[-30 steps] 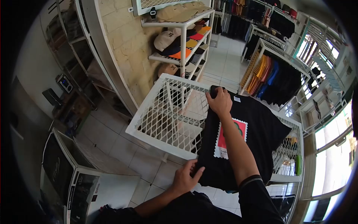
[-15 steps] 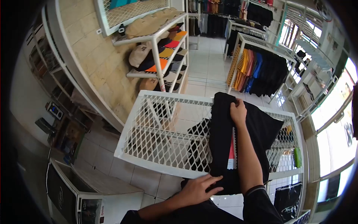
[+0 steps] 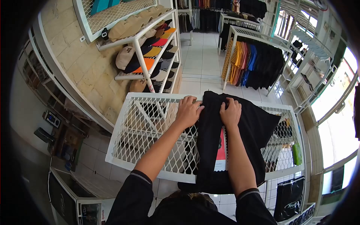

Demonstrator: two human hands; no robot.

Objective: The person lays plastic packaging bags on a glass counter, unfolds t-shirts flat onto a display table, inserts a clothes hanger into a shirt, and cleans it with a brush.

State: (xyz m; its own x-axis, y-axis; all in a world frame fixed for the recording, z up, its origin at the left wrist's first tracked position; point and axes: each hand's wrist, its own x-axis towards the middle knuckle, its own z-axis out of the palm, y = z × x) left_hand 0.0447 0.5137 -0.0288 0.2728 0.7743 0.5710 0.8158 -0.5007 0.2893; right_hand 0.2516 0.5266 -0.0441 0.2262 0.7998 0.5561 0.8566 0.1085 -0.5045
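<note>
L hand (image 3: 188, 111) moved from hem up to top of black tee (image 3: 210, 150), beside R hand (image 3: 230, 112).

Both arms are extended forward and away from the body, roughly parallel, with dark sleeves ending in a pale-edged cuff near each elbow and the forearms left bare. The left hand (image 3: 188, 111) is held palm down, its fingers (image 3: 197, 111) curled and pointed toward the right hand. The right hand (image 3: 230, 112) is placed just beside it, also palm down, with the knuckles raised and the fingers (image 3: 228, 103) bent downward in a pressing or pinching pose. The two hands are kept close together without being seen to touch. Both wrists are held nearly straight.
</note>
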